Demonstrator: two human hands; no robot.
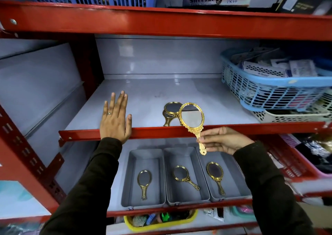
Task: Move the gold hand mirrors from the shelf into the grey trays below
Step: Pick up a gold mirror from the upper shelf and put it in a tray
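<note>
My right hand (222, 140) pinches the handle of a gold hand mirror (192, 118), held upright in front of the shelf's red front edge. Behind it, two more gold mirrors (170, 110) lie stacked on the white shelf (143, 98). My left hand (115, 121) rests flat and open on the shelf's front edge, holding nothing. Below stand three grey trays side by side: the left tray (128, 180), the middle tray (168, 180) and the right tray (233, 186). Each holds one gold mirror: left (143, 181), middle (184, 176), right (215, 173).
A light blue basket (269, 91) full of packets sits on the shelf's right side, over a white basket (287, 116). Red metal shelf beams (161, 22) frame the bays. A yellow bin (158, 222) with combs sits on the lowest level. Red baskets (287, 163) stand at the right.
</note>
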